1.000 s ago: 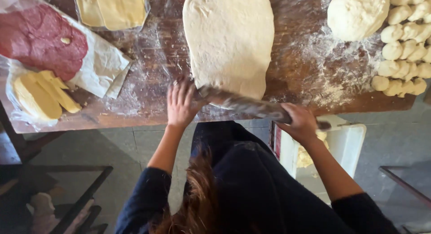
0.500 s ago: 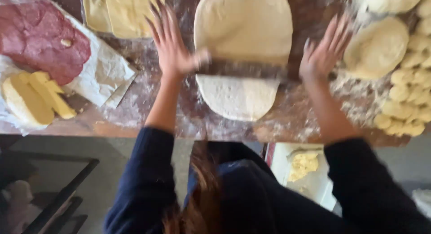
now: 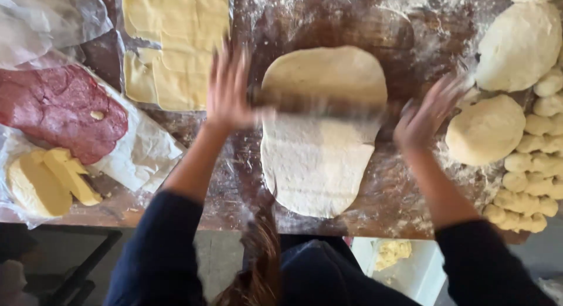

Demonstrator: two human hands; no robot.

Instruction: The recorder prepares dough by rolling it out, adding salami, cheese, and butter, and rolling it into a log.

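Head view, floured wooden table (image 3: 410, 24). Left hand (image 3: 229, 92): fingers spread apart and flat, the palm pressed on the near end of a rolling pin (image 3: 319, 106), which is blurred by motion. Right hand (image 3: 425, 115): fingers likewise splayed, laid on the pin's other end; no grasp is closed round it. Rolled dough sheet (image 3: 316, 159): found between the two sets of fingers, crossed by the pin, part of it beyond the fingertips and the larger part toward the wrists. Two round dough portions (image 3: 487, 130) are placed just outside the right fingers, small dough pieces (image 3: 528, 183) beyond them. Pale yellow sheets (image 3: 176, 42) are set beside the left fingers, red meat (image 3: 58, 109) and butter slabs (image 3: 47, 180) farther out on wrapping paper (image 3: 143, 153).
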